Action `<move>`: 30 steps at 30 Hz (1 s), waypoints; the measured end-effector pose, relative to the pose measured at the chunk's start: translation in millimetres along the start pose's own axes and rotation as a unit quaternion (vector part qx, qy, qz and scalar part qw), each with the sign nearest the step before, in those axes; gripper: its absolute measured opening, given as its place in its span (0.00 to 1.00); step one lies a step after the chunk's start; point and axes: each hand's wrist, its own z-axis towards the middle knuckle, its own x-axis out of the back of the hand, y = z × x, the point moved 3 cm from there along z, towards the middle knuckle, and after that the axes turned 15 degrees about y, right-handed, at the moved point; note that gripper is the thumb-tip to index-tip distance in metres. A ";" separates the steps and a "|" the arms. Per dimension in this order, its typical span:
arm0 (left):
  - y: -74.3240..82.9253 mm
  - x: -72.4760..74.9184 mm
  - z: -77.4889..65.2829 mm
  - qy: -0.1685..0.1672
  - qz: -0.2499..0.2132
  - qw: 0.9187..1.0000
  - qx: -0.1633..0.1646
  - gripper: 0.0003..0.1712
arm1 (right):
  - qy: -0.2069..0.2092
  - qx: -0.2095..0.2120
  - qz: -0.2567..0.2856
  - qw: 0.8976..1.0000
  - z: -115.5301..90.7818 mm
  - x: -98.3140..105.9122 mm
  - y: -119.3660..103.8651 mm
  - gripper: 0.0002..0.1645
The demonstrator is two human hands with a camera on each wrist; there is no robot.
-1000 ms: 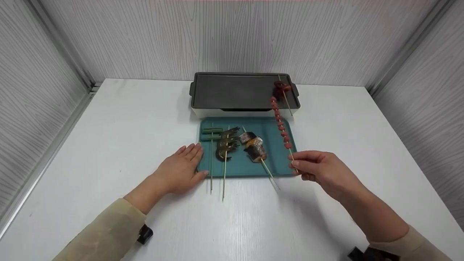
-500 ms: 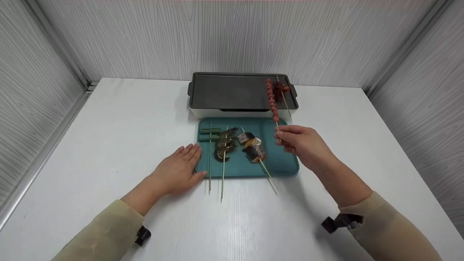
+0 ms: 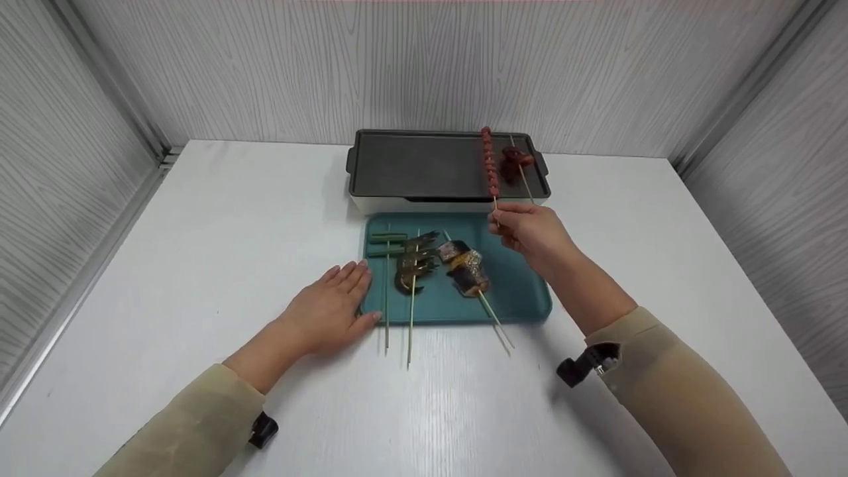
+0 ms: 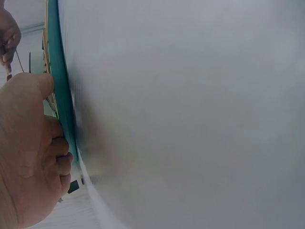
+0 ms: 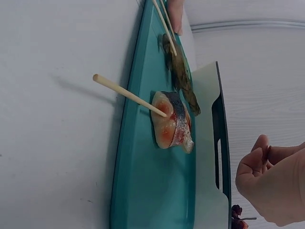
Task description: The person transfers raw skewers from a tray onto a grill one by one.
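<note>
My right hand (image 3: 530,232) pinches the lower stick of a skewer of small red pieces (image 3: 489,162), whose threaded part overlaps the right side of the dark griddle (image 3: 417,165). In the right wrist view, that hand (image 5: 274,179) shows thumb and fingertips together. My left hand (image 3: 328,308) lies with extended fingers at the left edge of the teal tray (image 3: 517,298). On the tray are a skewer with green stalks (image 3: 387,237), a shrimp skewer (image 3: 415,262) and a fish skewer (image 3: 468,270). The handle ends of these three stick out over the tray's front edge.
A skewer with dark red, curled food (image 3: 515,162) lies at the griddle's right end, its stick pointing forward. The griddle has a white base and stands directly behind the tray on the white table (image 3: 232,218). Pale wood-grain panels (image 3: 278,73) enclose the back and sides.
My right hand has moved forward and to the left, carrying the skewer of red pieces from above the tray's right side to over the griddle. The left hand stays in place.
</note>
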 end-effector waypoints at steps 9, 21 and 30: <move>2.0 -0.4 0.9 0.001 -0.008 1.000 -0.001 0.46 | 0.015 -0.017 0.013 1.000 18.2 -10.9 6.5 0.22; 1.3 -0.5 0.5 0.006 -0.008 1.000 -0.002 0.47 | 0.019 -0.027 0.022 0.999 30.6 -14.7 8.3 0.25; -1.4 -1.3 -1.0 0.000 -0.012 1.000 0.006 0.47 | 0.034 -0.042 0.022 0.998 35.0 -17.7 10.2 0.25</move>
